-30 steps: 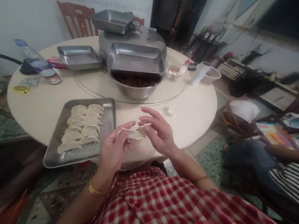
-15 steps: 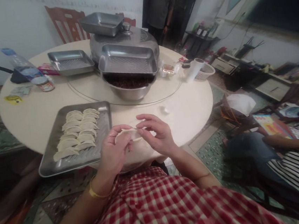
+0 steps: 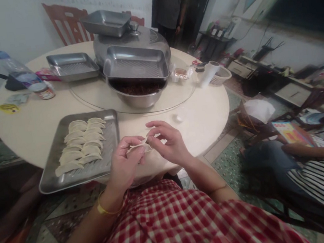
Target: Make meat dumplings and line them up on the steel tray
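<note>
Between my two hands, over the near edge of the table, is a pale dumpling (image 3: 146,147), partly hidden by fingers. My left hand (image 3: 126,157) grips its body, thumb across the front. At its right end the thumb and forefinger of my right hand (image 3: 168,142) pinch the dough edge; the other fingers are raised. Left of my hands lies a metal tray (image 3: 111,141) with two columns of folded dumplings (image 3: 79,139). Beyond my hands stands a steel bowl (image 3: 142,100) of dark filling (image 3: 138,88), with an empty metal tray (image 3: 136,63) resting over its back part.
The round table (image 3: 201,114) has a glass turntable with a large lidded pan (image 3: 131,44). More metal trays, a plastic bottle (image 3: 22,72), a jar (image 3: 43,91) and a white basket (image 3: 221,76) stand around. A seated person (image 3: 322,175) is at the right; another stands behind.
My left fingers have curled closer round the dumpling, and my right thumb and forefinger still pinch its edge. The view has shifted slightly.
</note>
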{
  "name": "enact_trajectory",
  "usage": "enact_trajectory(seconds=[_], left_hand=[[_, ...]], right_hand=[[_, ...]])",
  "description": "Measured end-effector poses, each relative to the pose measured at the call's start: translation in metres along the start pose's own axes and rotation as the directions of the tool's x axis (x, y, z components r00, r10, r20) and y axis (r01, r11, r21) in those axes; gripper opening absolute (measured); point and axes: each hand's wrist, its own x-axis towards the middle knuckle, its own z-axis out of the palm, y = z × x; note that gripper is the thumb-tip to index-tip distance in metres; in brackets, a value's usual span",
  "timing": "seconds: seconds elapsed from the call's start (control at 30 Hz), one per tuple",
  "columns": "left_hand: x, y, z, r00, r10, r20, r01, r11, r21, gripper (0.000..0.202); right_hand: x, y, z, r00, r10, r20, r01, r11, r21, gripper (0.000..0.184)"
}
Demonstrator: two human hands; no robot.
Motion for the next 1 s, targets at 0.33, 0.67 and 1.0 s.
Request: enact_trajectory(seconds=[0.33,0.67,1.0], left_hand=[[-0.001,-0.003,-0.004,0.995,0.097,0.026,-0.097,0.995,0.019,0.016],[-0.002,-0.011,-0.007,0.986,0.165,-0.013,-0.162,0.977,0.14,0.016],[-0.001,-0.005,-0.001,0.987,0.117,-0.112,-0.109,0.991,0.071,0.011]], right_hand=[[-0.001,-0.007,0.003,0.989,-0.132,0.06,0.133,0.991,-0.014,0.01],[-0.01,-0.009,0.006,0.957,-0.289,0.005,0.285,0.94,-0.186,0.009],[-0.015,-0.001,-0.007,0.962,-0.221,-0.162,0.202,0.971,-0.127,0.013]])
